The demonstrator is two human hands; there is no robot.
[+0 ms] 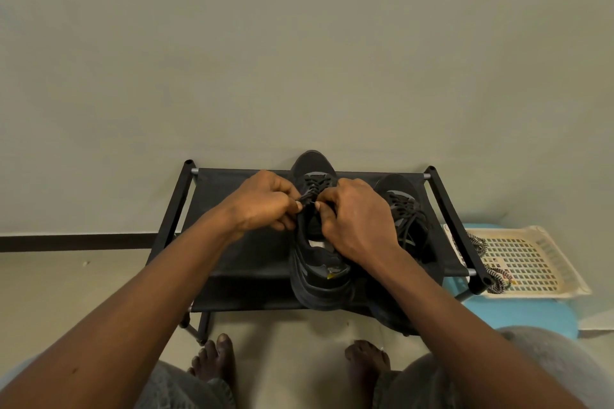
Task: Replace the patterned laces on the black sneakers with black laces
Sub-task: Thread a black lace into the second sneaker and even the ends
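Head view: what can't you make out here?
Head view only:
- black lace on the middle sneaker: whether knotted, hidden by fingers of the left hand and right hand.
- right-hand sneaker: heel behind the right forearm.
- patterned laces in the tray: partly behind the rack's bar.

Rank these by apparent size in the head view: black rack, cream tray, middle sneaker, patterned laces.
1. black rack
2. cream tray and middle sneaker: look alike, sneaker partly covered, so unranked
3. patterned laces

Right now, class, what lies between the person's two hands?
In the head view, a short stretch of black lace runs between the left hand and right hand, both pinching it above the centre sneaker.
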